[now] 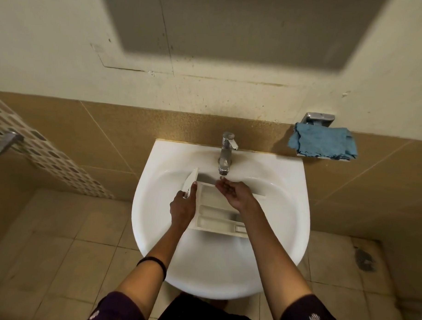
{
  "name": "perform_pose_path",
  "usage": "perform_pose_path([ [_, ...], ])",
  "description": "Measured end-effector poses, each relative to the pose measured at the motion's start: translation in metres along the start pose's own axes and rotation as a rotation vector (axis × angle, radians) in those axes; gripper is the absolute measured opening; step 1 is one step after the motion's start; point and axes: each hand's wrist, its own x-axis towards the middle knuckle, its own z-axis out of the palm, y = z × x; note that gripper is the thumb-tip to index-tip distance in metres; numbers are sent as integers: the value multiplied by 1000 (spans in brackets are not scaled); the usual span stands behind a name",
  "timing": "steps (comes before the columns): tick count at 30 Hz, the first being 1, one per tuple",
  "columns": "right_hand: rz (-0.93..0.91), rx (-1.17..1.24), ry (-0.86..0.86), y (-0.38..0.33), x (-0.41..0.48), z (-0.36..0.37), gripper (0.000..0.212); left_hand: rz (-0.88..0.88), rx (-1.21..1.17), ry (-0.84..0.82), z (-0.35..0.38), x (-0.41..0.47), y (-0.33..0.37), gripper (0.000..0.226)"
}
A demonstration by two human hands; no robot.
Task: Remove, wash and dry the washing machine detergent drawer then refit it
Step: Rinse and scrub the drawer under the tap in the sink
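Observation:
The white detergent drawer lies inside the white basin, its compartments facing up and its front panel at the left. My left hand grips the drawer by that front panel, thumb along the panel. My right hand hovers over the drawer's far end, palm up and fingers loosely cupped, right under the spout of the chrome tap. Whether water is running is hard to tell.
A blue cloth lies on a small wall shelf to the right of the tap, under a chrome bracket. A patterned tiled ledge runs along the left. Beige floor tiles surround the basin, with a dark stain at the right.

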Motion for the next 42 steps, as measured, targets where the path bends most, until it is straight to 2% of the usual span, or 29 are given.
perform_pose_path([
  [5, 49, 80, -52, 1, 1, 8, 26, -8, -38, -6, 1, 1, -1, 64],
  [7, 105, -27, -105, 4, -4, 10, 26, -4, -51, -2, 1, 1, -1, 64],
  [11, 236, -696, -185, 9, -28, 12, 30, -6, -55, -3, 0, 1, -1, 63],
  [13, 241, -993, -113, 9, -37, 12, 34, -13, -54, -7, 0, 0, -1, 64],
  [17, 78, -1503, 78, 10, -36, 8, 39, -14, -44, -11, 0, 1, -1, 65],
  [21, -4, -1591, -58, 37, -36, 16, 20, -14, -45, -9, 0, 1, -1, 64],
  [24, -108, -1721, -141, 61, -47, 10, 34, -13, -52, -7, 0, 0, -1, 63],
  [26, -113, -1763, -110, 65, -48, -6, 38, -11, -50, -5, 0, 0, -2, 63],
  [30, -79, -1888, 107, 60, -50, -24, 37, 0, -44, -1, 0, 1, -2, 64],
  [35, -211, -1915, 43, 85, -58, -5, 33, 6, -51, 1, 1, 1, -2, 65],
  [37, -244, -1895, 72, 79, -59, -8, 33, 6, -51, 2, 1, 1, -2, 65],
  [40, -154, -1929, 176, 64, -57, -18, 34, 12, -41, 2, 1, 1, -3, 65],
  [42, -124, -1951, 185, 62, -59, -15, 34, 16, -46, 0, 1, 1, -3, 64],
])
